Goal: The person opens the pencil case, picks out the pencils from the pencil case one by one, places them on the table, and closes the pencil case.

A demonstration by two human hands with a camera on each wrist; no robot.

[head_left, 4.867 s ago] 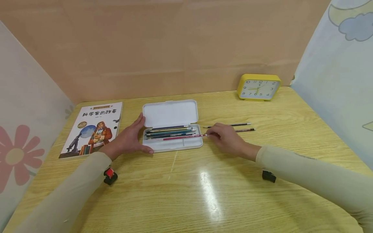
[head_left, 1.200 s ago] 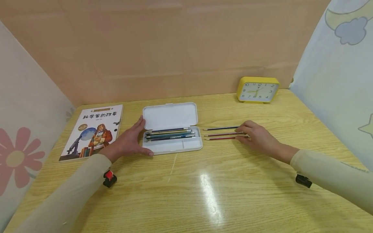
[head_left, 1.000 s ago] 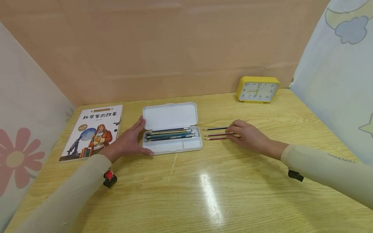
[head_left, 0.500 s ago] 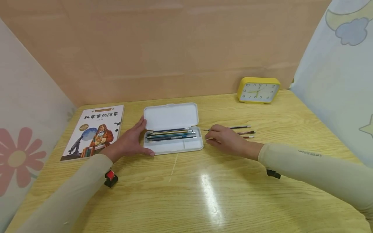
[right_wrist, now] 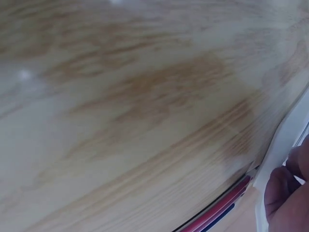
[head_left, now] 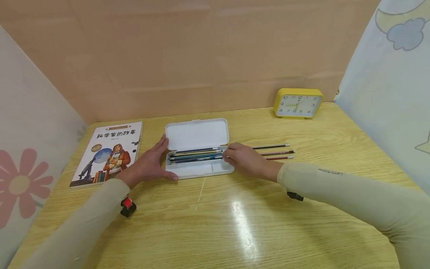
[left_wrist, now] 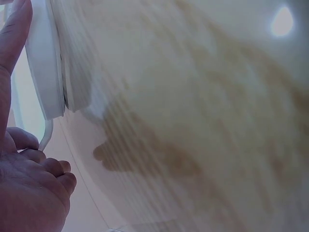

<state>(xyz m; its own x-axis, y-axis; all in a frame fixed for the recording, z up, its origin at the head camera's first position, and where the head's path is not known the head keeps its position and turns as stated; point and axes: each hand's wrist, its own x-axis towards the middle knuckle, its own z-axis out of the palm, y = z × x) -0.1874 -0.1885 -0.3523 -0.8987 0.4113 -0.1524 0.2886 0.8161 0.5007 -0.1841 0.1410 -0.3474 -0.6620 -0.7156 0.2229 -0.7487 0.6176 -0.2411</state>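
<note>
A white pencil case [head_left: 198,170] lies with its lid [head_left: 196,134] raised, holding several pencils [head_left: 195,154] in its long compartment. My left hand [head_left: 150,163] rests against the case's left side, thumb at the front corner and fingers up by the lid. In the left wrist view its thumb [left_wrist: 14,41] lies along the case edge. My right hand [head_left: 245,160] is over the case's right end, bent fingertips at the pencil ends. Whether they pinch a pencil is hidden. Under and beyond that hand, three pencils [head_left: 278,153] lie side by side on the table.
A yellow clock [head_left: 298,103] stands at the back right. A book with an illustrated cover [head_left: 107,153] lies left of my left hand. Patterned walls close off both sides of the wooden table [head_left: 215,224], and a brown covering [head_left: 201,67] rises behind it.
A red pencil went from the case to the table beside two others. My right hand let it go, then moved left to the case's right end. The left hand stayed put.
</note>
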